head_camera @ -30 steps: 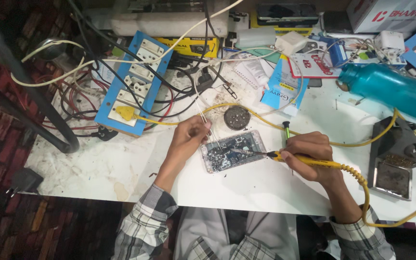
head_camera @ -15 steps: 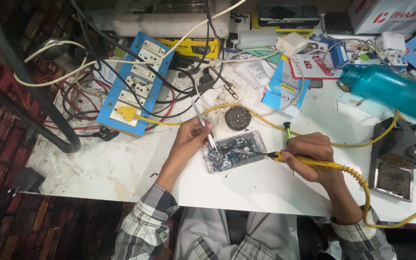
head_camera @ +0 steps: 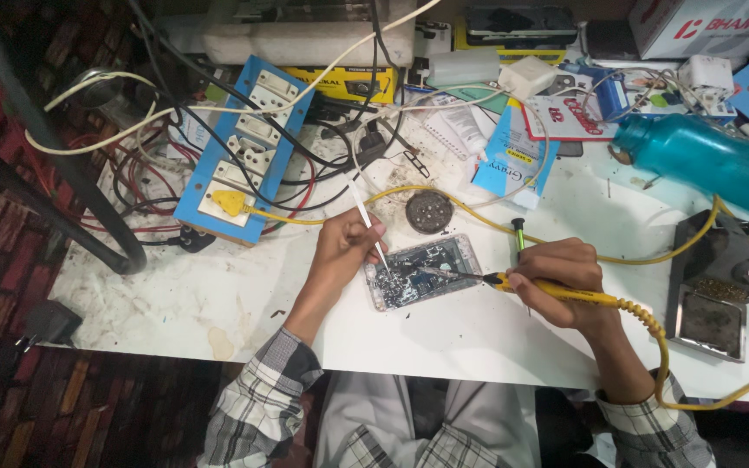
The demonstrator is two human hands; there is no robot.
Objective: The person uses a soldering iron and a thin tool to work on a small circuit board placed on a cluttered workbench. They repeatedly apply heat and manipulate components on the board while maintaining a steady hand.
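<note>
An opened phone [head_camera: 422, 270] with its circuit board exposed lies on the white table [head_camera: 470, 329] in front of me. My left hand [head_camera: 344, 251] holds thin metal tweezers [head_camera: 367, 222], their tips down on the left part of the board. My right hand [head_camera: 561, 282] grips a yellow soldering iron [head_camera: 556, 292], its tip resting on the middle of the board. The iron's yellow coiled cord [head_camera: 652, 334] runs off to the right.
A blue switchboard [head_camera: 244, 160] with plugs and tangled wires sits at the back left. A round dark tin [head_camera: 429, 211] lies just behind the phone. At the right stand a black soldering stand [head_camera: 721, 282] and a teal bottle [head_camera: 704, 165]. Boxes and clutter fill the back edge.
My left hand has raised the tweezers more upright and set their tips on the board. My right hand and the iron have hardly moved.
</note>
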